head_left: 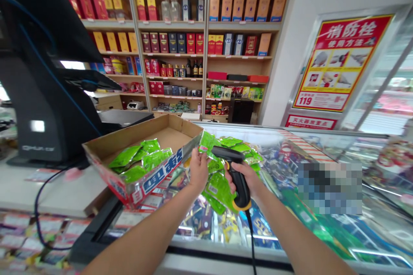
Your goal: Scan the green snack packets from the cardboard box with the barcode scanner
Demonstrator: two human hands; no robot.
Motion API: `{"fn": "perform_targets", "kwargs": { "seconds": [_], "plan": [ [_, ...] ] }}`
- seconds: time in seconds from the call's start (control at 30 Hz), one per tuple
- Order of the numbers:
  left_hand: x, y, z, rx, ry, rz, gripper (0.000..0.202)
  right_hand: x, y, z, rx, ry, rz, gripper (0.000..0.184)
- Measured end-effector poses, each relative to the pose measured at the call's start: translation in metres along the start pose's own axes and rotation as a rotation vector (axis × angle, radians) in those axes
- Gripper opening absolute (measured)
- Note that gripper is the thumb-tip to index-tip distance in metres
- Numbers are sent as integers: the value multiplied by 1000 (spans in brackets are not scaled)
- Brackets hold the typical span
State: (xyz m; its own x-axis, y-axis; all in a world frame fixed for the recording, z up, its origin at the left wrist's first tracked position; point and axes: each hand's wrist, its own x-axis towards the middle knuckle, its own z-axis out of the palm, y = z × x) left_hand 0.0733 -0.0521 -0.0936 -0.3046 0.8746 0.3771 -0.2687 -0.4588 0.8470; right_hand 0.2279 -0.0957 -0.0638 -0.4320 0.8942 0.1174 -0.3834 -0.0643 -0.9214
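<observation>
Black pistol-shaped plastic barcode scanner (239,184) was R of the open brown cardboard carton (172,128), R hand (250,177) fingers wrapped round its grip. L hand (198,169) fingers pinched one shiny green plastic packet (208,140) by carton's R corner. Similar pkts (222,187) lay R of carton, others (130,157) inside. Tall wooden shelves (206,25) w/ boxed goods stood behind carton.

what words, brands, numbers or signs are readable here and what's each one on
"消防栓": top of the wall poster
"使用方法": below that, same poster
"119": lower left of the poster
"灭火器放置点": red sign under the poster
Too small or blurred to read surely: the lettering on the monitor stand, the characters on the cardboard box, and the print on the green packets and shelf boxes
</observation>
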Motion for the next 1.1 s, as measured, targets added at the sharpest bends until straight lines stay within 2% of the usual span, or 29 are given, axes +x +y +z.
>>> {"fn": "perform_targets", "kwargs": {
  "seconds": [0.3,0.6,0.87,1.1],
  "plan": [
    [2,-2,-3,42,-12,27,15,0,4,-4,3,-37,13,30],
    [2,-2,-2,24,12,10,18,0,5,-4,-10,-12,-13,29],
    [12,-4,-9,-83,-22,-44,28,7,-3,-13,41,134,-89,28],
    [19,3,-12,-94,-115,-210,37,11,-13,-27,157,298,-132,28]
  ]
}}
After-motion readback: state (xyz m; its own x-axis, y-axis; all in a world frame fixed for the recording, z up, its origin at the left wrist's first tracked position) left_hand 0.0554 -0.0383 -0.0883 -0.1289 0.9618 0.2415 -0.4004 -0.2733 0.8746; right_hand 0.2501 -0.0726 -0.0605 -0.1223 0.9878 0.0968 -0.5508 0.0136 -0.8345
